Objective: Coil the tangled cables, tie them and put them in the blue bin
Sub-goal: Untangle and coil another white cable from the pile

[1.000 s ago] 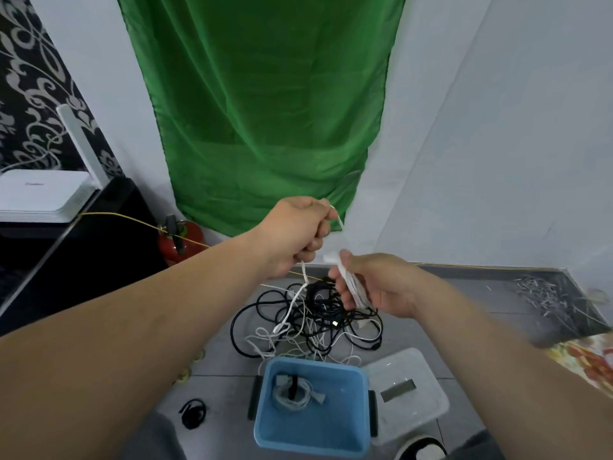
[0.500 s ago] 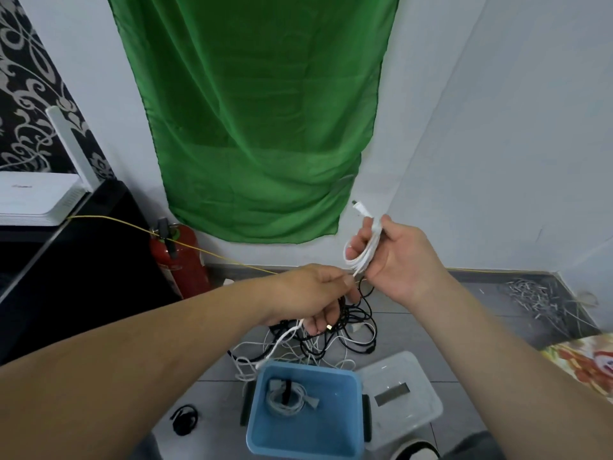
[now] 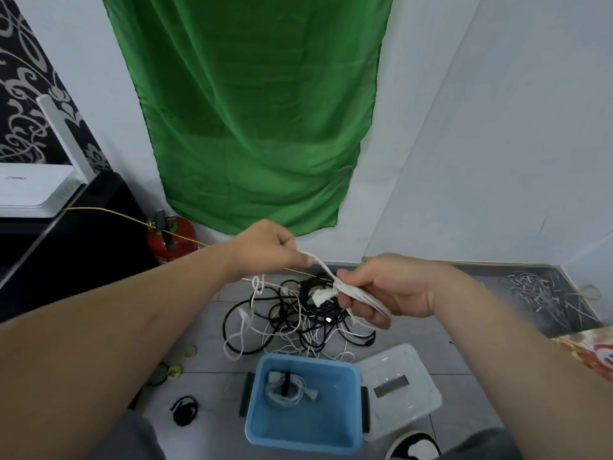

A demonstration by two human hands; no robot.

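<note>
One clear lid [image 3: 409, 365] flanks blue bin [image 3: 308, 359] (right side).

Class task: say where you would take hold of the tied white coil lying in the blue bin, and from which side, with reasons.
I would pinch the white coil at its black tie, where the loops are bunched, coming down from above: it lies flat on the floor of the blue bin, whose walls block a sideways approach.

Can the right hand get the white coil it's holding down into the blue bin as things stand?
Probably yes. The blue bin sits open below the right hand, its clear lid lying beside it, with one tied coil inside. The white coil has a strand running to the left hand, though.
</note>
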